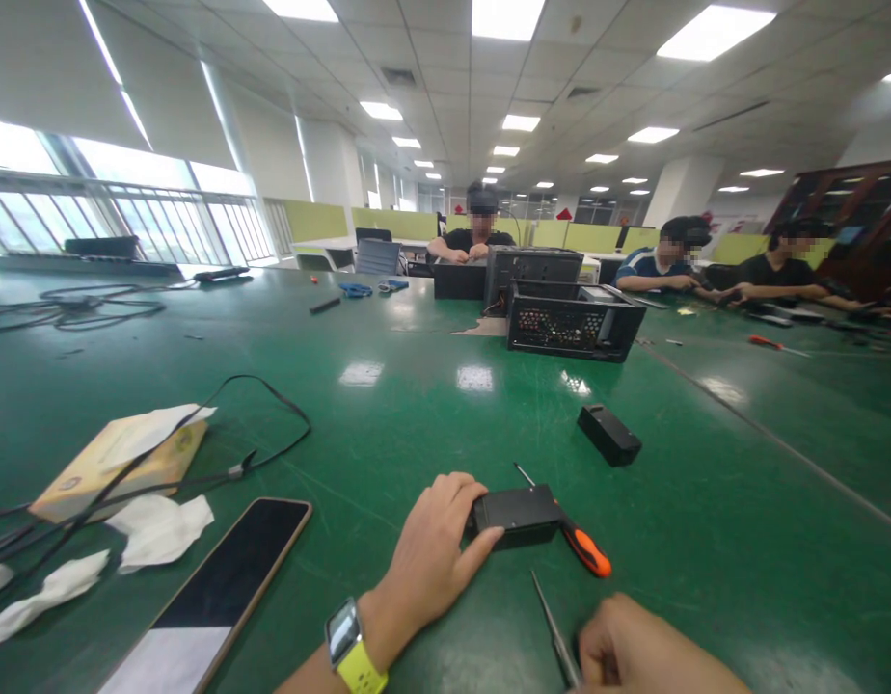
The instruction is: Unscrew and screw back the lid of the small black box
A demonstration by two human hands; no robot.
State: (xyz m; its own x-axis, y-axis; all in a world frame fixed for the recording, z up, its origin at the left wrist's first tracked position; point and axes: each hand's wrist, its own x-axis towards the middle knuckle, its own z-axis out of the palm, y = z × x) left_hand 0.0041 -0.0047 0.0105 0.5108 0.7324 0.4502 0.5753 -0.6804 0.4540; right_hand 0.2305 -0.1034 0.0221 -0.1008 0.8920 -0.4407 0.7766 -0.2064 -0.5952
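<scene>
Through the head camera I look across a green desk (359, 414); a broad stretch of it lies between my hands and the black computer case (547, 323) at the back, and a seam runs along the right side. At the left sits the yellow box (181, 453) under paper and cables, and nearer me the phone (232, 559), well apart from my work. My left hand (438, 540) wraps the left end of a black box (522, 516) on the desk, thumb on its near side. My right hand (644, 636) is curled at the bottom edge, fingers closed on a slim metal tool (551, 622) whose tip points towards the black box, apart from it. A second black box (608, 434) lies farther back to the right, with green surface all around it.

The frame cuts off the phone's near end and my right forearm. My left fingers cover one end of the black box, which hides the middle of the screwdriver (588, 552); I cannot tell whether they touch. My right fingertips and the tool's rear end are hard to make out.
</scene>
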